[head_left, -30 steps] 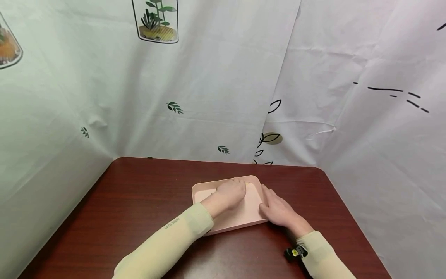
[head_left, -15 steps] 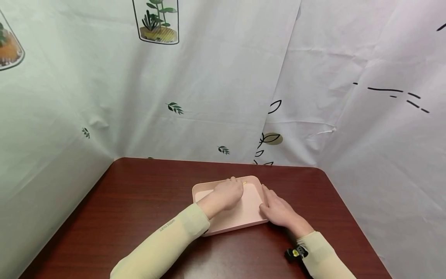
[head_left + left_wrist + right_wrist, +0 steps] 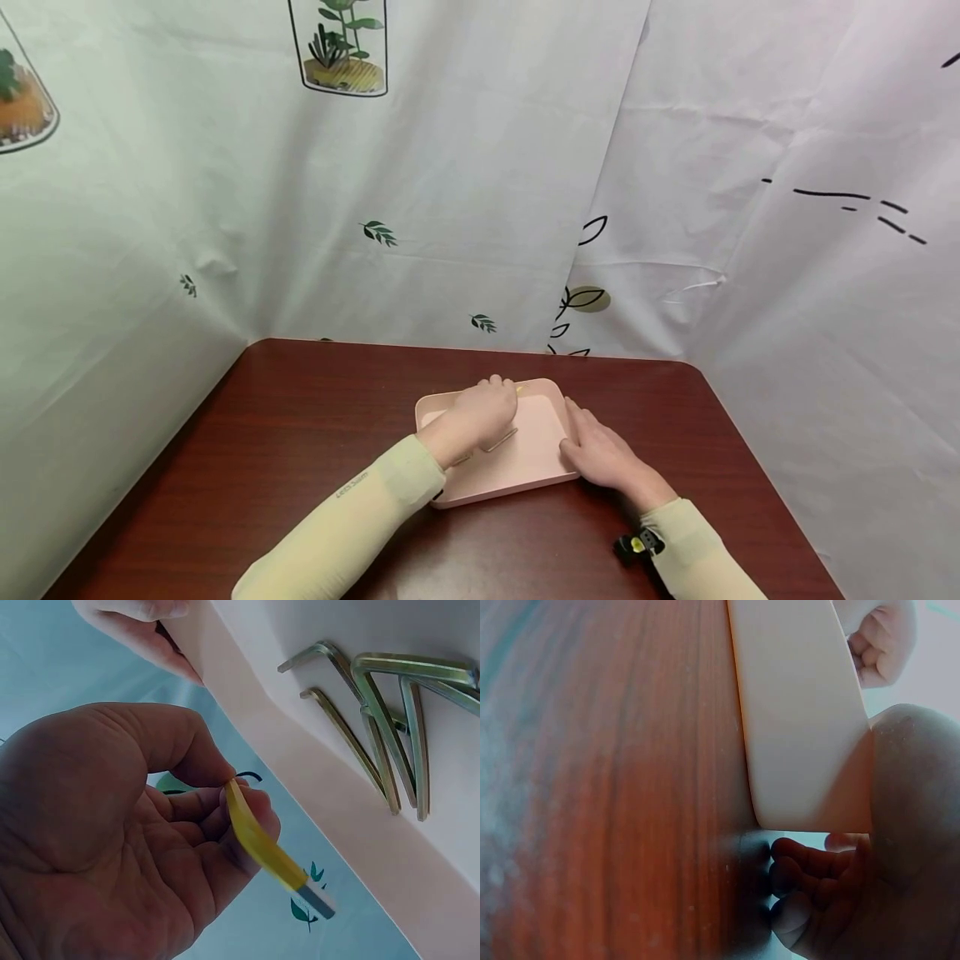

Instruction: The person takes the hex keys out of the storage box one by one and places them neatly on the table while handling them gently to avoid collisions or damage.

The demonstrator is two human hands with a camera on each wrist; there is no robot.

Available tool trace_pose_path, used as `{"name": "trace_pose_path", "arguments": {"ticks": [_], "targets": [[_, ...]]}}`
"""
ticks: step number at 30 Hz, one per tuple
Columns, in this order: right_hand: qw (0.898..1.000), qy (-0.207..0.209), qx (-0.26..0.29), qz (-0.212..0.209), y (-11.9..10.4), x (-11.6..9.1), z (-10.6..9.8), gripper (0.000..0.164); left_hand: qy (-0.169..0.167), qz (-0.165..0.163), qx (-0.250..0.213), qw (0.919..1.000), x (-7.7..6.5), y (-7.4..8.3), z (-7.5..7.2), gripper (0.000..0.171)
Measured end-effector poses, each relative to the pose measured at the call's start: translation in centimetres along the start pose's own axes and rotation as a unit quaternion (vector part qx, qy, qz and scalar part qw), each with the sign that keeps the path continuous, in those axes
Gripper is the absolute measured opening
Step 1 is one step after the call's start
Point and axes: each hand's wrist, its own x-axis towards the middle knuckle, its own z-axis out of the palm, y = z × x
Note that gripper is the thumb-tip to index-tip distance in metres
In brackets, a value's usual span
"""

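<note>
My left hand is over the far side of the pink tray. Between thumb and fingers it pinches a yellow hex key, bent, with a bare metal tip, seen in the left wrist view outside the tray wall's line. Several brass-coloured hex keys lie crossed in the tray; the head view shows little of them, since the left hand and forearm hide most. At the tray's right end my right hand grips the wall, thumb over the rim and fingers along the outside.
The tray stands on a dark red wooden table. A white patterned curtain hangs behind the table and along both sides. A small black device is strapped at the right wrist.
My left hand has shifted left and slightly away over the tray with the yellow hex key. More of the hex keys beneath it now shows. The right hand stays on the tray.
</note>
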Motion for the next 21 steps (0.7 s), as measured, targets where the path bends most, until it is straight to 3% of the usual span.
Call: {"name": "trace_pose_path", "arguments": {"ticks": [5, 12, 16, 21], "targets": [[1.000, -0.002, 0.001, -0.002, 0.0, 0.0, 0.0, 0.076, 0.002, -0.023, -0.032, 0.9992, -0.4, -0.4, -0.4, 0.029], [1.000, -0.001, 0.001, -0.004, 0.0, 0.0, 0.0, 0.077, -0.004, -0.035, -0.029, 0.9990, -0.9, -1.2, -1.1, 0.033], [1.000, -0.004, 0.003, -0.002, 0.0, 0.0, 0.0, 0.076, -0.014, -0.045, -0.024, 0.9986, -1.0, -1.7, -1.1, 0.023], [1.000, -0.005, 0.004, 0.001, 0.0, 0.0, 0.0, 0.076, -0.015, -0.053, -0.030, 0.9980, -1.3, -2.6, -0.9, 0.035]]}}
